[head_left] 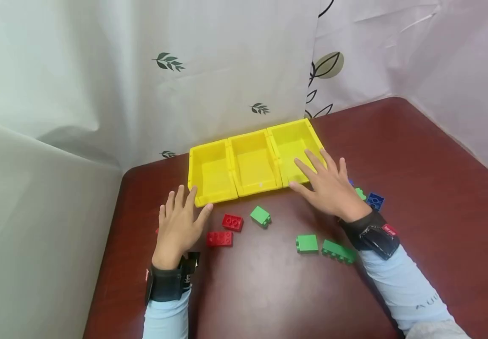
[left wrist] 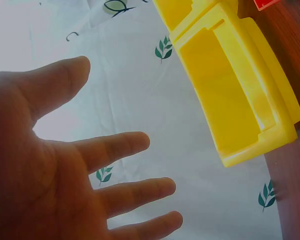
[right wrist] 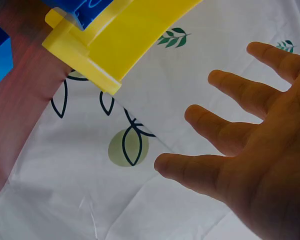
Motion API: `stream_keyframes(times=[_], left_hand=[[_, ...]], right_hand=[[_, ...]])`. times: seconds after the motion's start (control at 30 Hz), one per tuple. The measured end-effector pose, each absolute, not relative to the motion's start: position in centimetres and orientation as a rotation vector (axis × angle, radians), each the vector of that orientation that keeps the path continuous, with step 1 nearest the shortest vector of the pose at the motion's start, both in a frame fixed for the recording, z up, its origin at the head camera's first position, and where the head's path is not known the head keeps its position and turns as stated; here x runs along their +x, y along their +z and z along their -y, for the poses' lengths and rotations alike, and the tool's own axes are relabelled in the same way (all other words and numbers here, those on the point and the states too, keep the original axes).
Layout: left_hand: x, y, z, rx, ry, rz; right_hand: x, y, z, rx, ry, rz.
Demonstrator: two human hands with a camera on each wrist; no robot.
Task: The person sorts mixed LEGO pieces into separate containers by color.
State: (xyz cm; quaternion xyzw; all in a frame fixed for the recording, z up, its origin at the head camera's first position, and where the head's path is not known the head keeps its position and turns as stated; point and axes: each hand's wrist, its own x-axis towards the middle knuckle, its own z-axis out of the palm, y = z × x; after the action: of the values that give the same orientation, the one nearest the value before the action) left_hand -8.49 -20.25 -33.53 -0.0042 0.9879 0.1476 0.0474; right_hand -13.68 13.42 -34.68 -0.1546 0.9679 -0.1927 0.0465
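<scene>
My left hand (head_left: 179,230) is held over the left side of the table, fingers spread and holding nothing. Beside it lie two red bricks (head_left: 220,238), and a bit of red shows past its far side. My right hand (head_left: 330,190), also spread and holding nothing, hovers near the right compartment of the yellow bin (head_left: 259,192). In the right wrist view a blue brick (right wrist: 85,12) shows by the bin's edge. A dark blue brick (head_left: 375,201) lies right of that hand, with other blue and green pieces partly hidden behind it. The bin's three compartments hold nothing visible.
A green brick (head_left: 261,216) lies in front of the bin. Nearer the front right are another green brick (head_left: 307,244) and a long green brick (head_left: 338,251). A white curtain (head_left: 227,70) with leaf prints hangs behind the dark red table (head_left: 269,292).
</scene>
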Motion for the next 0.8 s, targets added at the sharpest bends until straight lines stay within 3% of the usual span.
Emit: stream_keyframes(times=[0.8], left_hand=[[-15.5,-36.0,22.8,-0.168,0.738,-2.87]], right_hand=[[-13.3,-33.7,-14.7,-0.49,-0.644,-2.917]])
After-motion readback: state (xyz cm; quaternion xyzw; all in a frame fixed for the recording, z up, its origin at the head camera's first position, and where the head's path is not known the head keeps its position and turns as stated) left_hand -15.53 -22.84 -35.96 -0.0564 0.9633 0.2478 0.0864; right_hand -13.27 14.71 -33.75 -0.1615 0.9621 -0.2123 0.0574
